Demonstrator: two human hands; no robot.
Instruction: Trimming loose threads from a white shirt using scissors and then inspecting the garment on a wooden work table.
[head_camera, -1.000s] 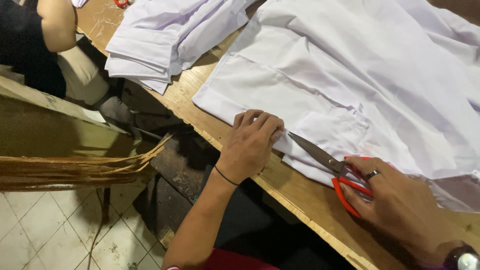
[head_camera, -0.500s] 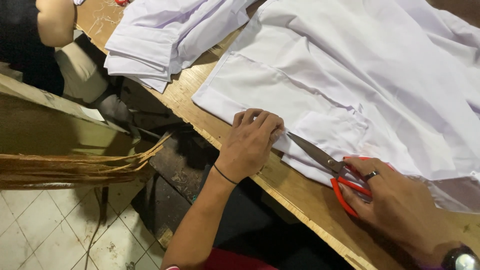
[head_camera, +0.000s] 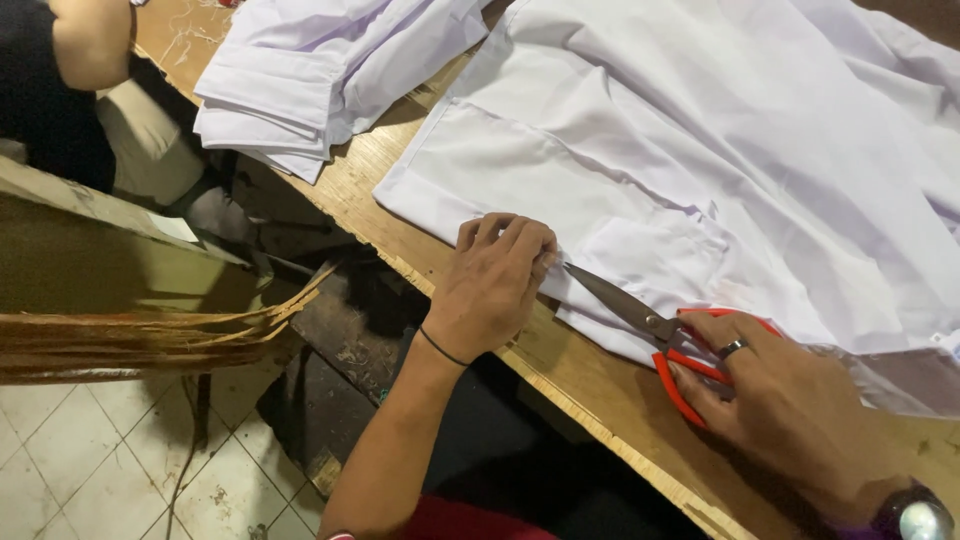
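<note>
Hardly anything moved: the left hand (head_camera: 490, 290) still pins the white cloth (head_camera: 700, 150) while the right hand (head_camera: 790, 400) keeps its grip closed on the scissors (head_camera: 640, 315), blades nearly shut.

Worn wooden worktable (head_camera: 560, 375), pale tiled floor (head_camera: 90, 470), dim light

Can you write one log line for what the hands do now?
left hand: pinning white garment | right hand: gripping red-handled scissors | blades at edge
</note>
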